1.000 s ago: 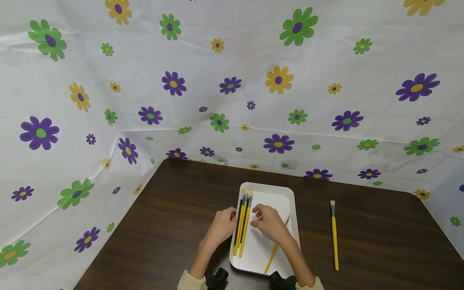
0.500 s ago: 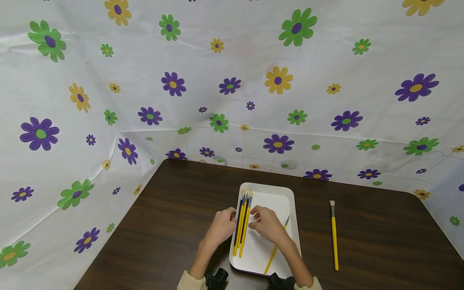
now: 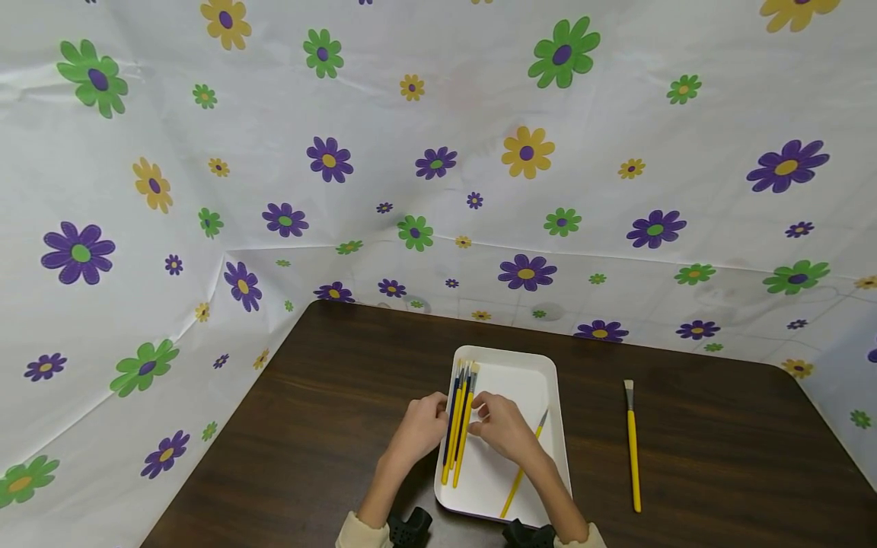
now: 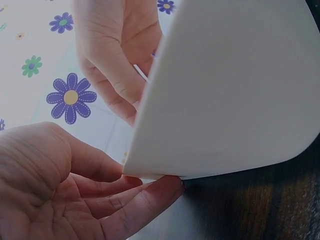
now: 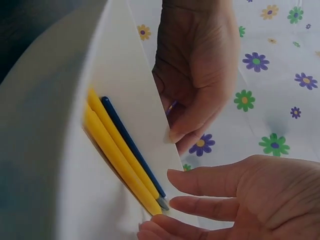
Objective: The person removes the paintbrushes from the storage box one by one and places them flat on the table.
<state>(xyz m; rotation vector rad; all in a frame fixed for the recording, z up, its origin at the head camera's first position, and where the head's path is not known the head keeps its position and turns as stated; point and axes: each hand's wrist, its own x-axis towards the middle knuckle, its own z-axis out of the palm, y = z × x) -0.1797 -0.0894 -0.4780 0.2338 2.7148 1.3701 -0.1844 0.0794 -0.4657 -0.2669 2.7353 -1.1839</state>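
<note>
Inside the tray (image 3: 510, 373), seemingly squaring up bunched brushes (image 3: 460, 453): pinching the tray's left side with the left hand (image 3: 423, 423), curving an empty right hand (image 3: 505, 428) beside them, cannot tell if touching. Probably needs a light sideways push next. Counts one tray, at least four bunched, one loose brush (image 3: 513, 491), one table brush (image 3: 633, 449).

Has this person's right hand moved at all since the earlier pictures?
Yes, slightly: in the head view, judged against the white tray, the right hand has shifted left, closer to the grouped brushes.
</note>
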